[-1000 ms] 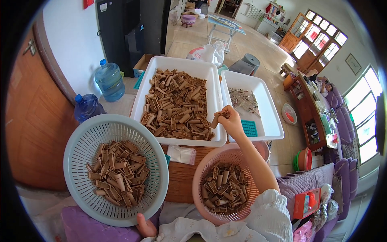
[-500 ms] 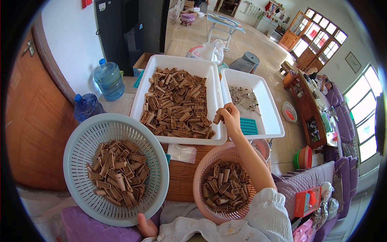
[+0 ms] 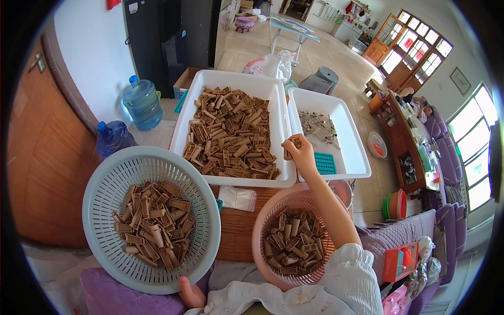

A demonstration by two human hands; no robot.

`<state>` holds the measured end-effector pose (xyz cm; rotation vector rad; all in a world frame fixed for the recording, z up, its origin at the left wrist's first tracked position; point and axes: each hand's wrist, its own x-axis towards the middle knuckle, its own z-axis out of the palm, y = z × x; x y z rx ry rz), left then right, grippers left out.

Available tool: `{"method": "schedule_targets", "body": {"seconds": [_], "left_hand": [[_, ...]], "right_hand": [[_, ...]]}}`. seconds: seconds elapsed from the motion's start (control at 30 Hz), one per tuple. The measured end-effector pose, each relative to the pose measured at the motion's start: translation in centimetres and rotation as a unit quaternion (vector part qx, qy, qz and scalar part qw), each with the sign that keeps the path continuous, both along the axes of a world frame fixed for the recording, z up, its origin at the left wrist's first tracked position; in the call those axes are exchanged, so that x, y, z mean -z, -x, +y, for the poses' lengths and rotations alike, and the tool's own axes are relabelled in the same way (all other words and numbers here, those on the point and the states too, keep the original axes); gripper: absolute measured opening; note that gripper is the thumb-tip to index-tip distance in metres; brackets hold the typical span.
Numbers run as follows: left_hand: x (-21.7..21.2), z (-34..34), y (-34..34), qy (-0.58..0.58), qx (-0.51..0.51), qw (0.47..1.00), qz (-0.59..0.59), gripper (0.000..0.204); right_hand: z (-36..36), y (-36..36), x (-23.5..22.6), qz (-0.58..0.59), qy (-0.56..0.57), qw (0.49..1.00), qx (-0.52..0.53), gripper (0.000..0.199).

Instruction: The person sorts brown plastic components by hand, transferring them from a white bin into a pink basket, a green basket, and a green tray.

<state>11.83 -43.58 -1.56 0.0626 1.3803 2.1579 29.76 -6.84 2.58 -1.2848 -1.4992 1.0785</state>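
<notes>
In my right hand (image 3: pixel 300 156), a small brown plastic piece (image 3: pixel 287 153) is pinched between thumb and fingers, above the right rim of a white tub (image 3: pixel 236 181) heaped with similar brown pieces (image 3: pixel 231 131). My left hand (image 3: pixel 192 295) is at the near rim of a grey-blue slotted basket (image 3: pixel 100 231); its thumb laps the rim and the other fingers are hidden. Brown pieces (image 3: pixel 155 226) lie piled inside that basket. Under my right forearm stands a pink basket (image 3: pixel 261 220) holding more of them (image 3: pixel 294 241).
A second white tub (image 3: pixel 357 157) holds small translucent and dark bits (image 3: pixel 317 126) and a teal grid tray (image 3: pixel 324 164). A clear plastic bag (image 3: pixel 237 199) lies on the wooden surface (image 3: pixel 236 236). Two water jugs (image 3: pixel 143 107) stand left; a purple sofa (image 3: pixel 404 236) is right.
The brown piece in my right hand has turned from slanting left to nearly upright, and the hand has shifted very slightly. My left hand stays at the basket rim.
</notes>
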Motion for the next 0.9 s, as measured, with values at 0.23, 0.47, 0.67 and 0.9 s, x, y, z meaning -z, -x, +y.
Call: {"method": "schedule_targets", "body": {"seconds": [0.23,0.47,0.67,0.9], "left_hand": [[0.8,-0.3,0.2,-0.005,0.000,1.000,0.001,0.070],[0.8,-0.5,0.2,-0.002,0.001,1.000,-0.002,0.067],[0.1,0.0,0.1,-0.008,0.002,1.000,0.012,0.066],[0.5,-0.2,0.1,-0.007,0.001,1.000,0.004,0.066]], "right_hand": [[-0.2,-0.2,-0.4,-0.041,-0.018,0.998,-0.044,0.014],[-0.5,0.4,-0.9,-0.033,-0.002,0.998,-0.058,0.017],[-0.3,0.2,-0.8,-0.016,-0.009,0.999,-0.045,0.023],[0.1,-0.2,-0.6,-0.063,-0.017,0.997,-0.036,0.027]]}}
